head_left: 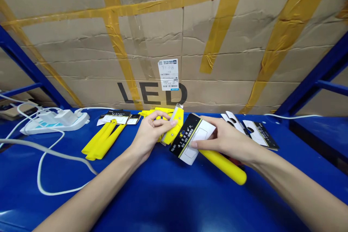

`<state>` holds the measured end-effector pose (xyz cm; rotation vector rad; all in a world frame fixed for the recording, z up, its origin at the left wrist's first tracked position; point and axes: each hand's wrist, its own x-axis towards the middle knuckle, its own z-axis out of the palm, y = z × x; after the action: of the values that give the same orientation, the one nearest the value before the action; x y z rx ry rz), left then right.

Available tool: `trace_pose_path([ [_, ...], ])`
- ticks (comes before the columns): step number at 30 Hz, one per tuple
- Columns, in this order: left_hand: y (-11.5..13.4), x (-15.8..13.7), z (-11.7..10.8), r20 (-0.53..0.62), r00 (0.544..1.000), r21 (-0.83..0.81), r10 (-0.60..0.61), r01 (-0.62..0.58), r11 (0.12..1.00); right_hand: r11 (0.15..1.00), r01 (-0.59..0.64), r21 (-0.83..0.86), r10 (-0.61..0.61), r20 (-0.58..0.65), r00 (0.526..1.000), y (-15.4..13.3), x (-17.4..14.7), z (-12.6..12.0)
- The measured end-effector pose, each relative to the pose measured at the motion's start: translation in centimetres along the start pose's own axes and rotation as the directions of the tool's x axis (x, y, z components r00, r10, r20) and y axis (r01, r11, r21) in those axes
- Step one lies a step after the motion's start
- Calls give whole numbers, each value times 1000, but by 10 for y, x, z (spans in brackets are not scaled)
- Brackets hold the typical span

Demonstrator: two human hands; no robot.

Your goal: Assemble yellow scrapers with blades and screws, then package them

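Note:
My left hand is closed on the head of a yellow scraper, thumb pressed against it near the blade edge. Between thumb and fingers, my right hand grips a black-and-white packaging card with a hole in it. The card lies across the scraper and hides its middle; the yellow handle sticks out below, towards the right. Behind my left hand lie more yellow scrapers, partly covered. Further left, several yellow-handled scrapers rest with cards at their far ends.
More packaging cards lie on the blue table at right. A small red and dark object is mostly hidden beneath my right hand. At left are a white power strip and loose cables. A taped carton stands behind, between blue frame posts.

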<state>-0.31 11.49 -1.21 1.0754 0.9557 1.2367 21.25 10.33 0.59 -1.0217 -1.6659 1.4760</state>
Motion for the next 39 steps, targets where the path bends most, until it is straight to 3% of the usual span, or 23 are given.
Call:
trace_pose_path([
  [4, 1, 2, 1, 32, 999, -41, 30, -28, 999, 994, 76, -83, -81, -67, 994, -16, 18, 7],
  [8, -1, 5, -2, 38, 988, -335, -147, 151, 930, 981, 102, 167, -61, -236, 970, -26, 33, 12],
  [11, -5, 1, -2, 227, 934, -361, -275, 343, 867, 930, 136, 340, -25, -312, 950, -32, 43, 14],
  [14, -5, -6, 1, 413, 863, -259, -290, 417, 871, 911, 197, 363, -47, -382, 923, -33, 52, 10],
  [16, -3, -8, 0, 422, 866, -176, -267, 367, 913, 925, 195, 325, -48, -410, 911, -30, 57, 3],
  [19, 3, -5, -9, 381, 907, 30, -179, 181, 983, 950, 191, 247, -68, -433, 899, -24, 62, -12],
  [23, 14, 2, -24, 400, 904, 297, -154, 31, 954, 948, 200, 246, -55, -496, 867, -19, 65, -24],
  [25, 18, 4, -29, 387, 914, 393, -124, -42, 919, 943, 187, 276, -34, -480, 877, -18, 66, -23],
  [28, 23, 3, -34, 364, 931, 577, -26, -203, 791, 945, 168, 281, -37, -417, 908, -19, 70, -19],
  [32, 40, 2, -49, 375, 924, 799, 82, -366, 476, 971, 200, 130, -146, -338, 930, -25, 86, -12],
  [35, 58, 1, -71, 351, 928, 858, 125, -372, 354, 976, 217, 19, -203, -277, 939, -32, 108, -1],
  [39, 79, -5, -112, 245, 962, 911, 123, -272, 309, 971, 208, -117, -225, -164, 961, -40, 150, 31],
])
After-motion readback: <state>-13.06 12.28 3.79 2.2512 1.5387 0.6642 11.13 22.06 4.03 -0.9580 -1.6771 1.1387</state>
